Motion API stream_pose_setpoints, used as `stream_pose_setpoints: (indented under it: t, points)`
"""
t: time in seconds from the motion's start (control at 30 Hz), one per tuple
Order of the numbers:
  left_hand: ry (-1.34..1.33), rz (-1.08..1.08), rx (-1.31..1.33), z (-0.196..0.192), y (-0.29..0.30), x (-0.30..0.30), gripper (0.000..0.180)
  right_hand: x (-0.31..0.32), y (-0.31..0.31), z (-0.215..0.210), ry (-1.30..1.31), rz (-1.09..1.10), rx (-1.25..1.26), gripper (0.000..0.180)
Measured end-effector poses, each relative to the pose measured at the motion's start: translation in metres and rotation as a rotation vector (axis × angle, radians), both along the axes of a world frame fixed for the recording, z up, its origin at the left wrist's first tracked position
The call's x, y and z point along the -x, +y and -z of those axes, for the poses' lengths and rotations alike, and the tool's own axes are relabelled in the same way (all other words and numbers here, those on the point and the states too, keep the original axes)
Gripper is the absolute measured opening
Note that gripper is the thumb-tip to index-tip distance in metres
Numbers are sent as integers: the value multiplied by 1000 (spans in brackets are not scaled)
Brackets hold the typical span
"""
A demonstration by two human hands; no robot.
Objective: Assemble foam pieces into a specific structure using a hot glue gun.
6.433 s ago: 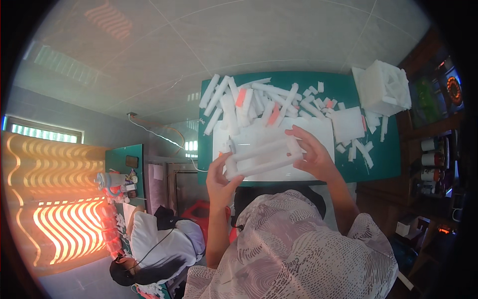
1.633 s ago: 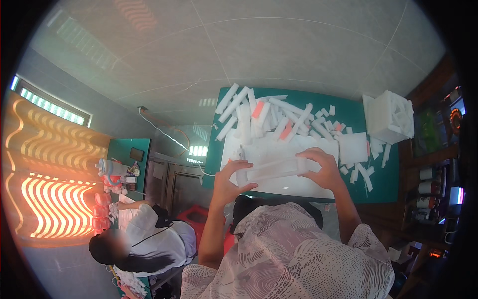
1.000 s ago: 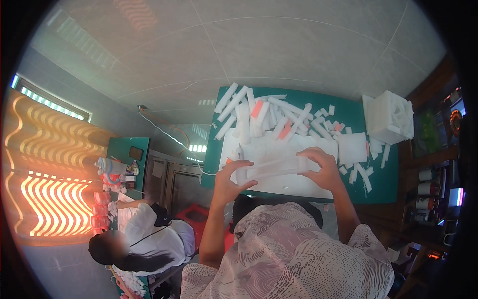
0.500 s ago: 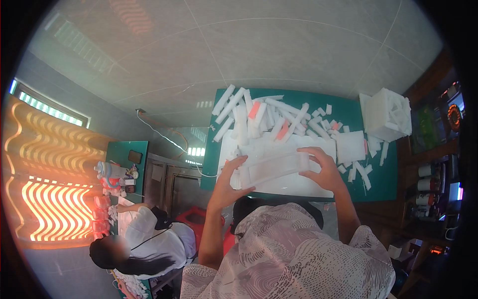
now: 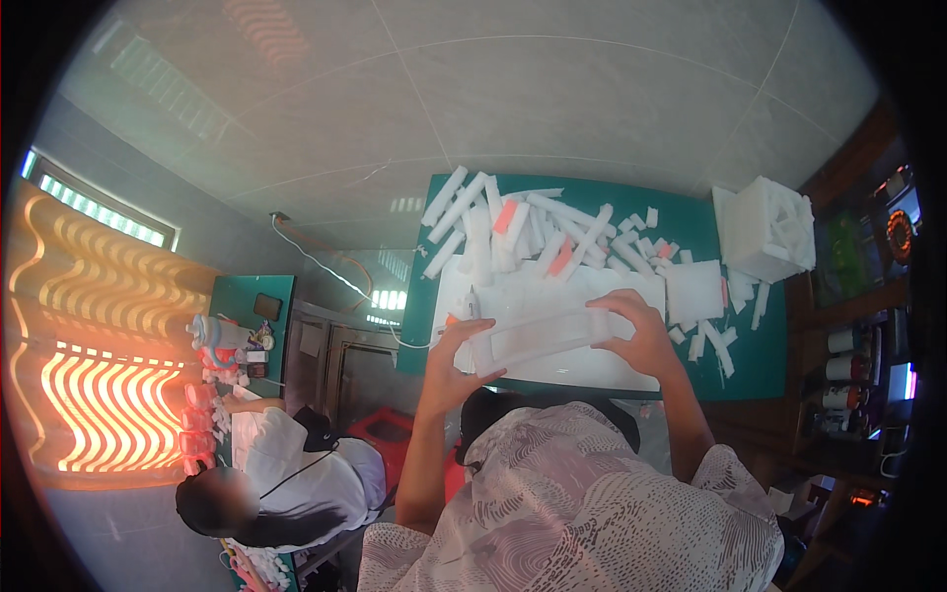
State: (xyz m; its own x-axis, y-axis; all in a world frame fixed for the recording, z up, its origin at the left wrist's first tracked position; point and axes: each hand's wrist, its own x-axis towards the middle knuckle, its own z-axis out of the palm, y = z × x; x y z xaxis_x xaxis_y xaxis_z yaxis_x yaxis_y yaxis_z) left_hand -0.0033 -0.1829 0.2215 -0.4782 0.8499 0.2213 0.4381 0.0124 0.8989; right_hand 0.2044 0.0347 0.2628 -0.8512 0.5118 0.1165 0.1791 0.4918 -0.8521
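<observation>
Between my two hands I hold a long, shallow rectangular frame of white foam [image 5: 543, 340], slightly tilted, its right end higher in the picture. My left hand [image 5: 456, 367] grips the left end, thumb and fingers on opposite long sides. The right end sits in my right hand [image 5: 636, 340], held the same way. Beneath the frame lies a white board [image 5: 631, 373] on a green table [image 5: 762, 355]. Just beyond my left fingers is a small white pointed tool [image 5: 468, 302] with an orange part; its kind is not plain.
White foam strips [image 5: 533, 232], a few pink, are heaped at the table's far side. A square foam piece [image 5: 694, 290] and scraps lie to the right, near a foam box [image 5: 767, 229]. A white cord [image 5: 330, 266] hangs at left. Another person [image 5: 306, 474] sits at lower left.
The foam frame has shifted slightly down at its right end and is a little more level. More of the white pointed tool shows. The other person's arm has moved slightly.
</observation>
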Motion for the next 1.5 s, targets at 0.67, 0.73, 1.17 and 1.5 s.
stream_pose_setpoints:
  t: [0.67,0.73,1.17,1.5]
  points:
    - [-469,-42,86,24,3,6,60,-56,44,65,322,116,1295,50]
    - [-494,-18,109,25,8,9,56,-56,39,71,389,82,1547,53]
    - [-481,108,214,44,43,21,50,-66,36,92,431,438,1564,48]
    - [-467,86,169,61,39,24,40,-145,167,71,515,1195,673,56]
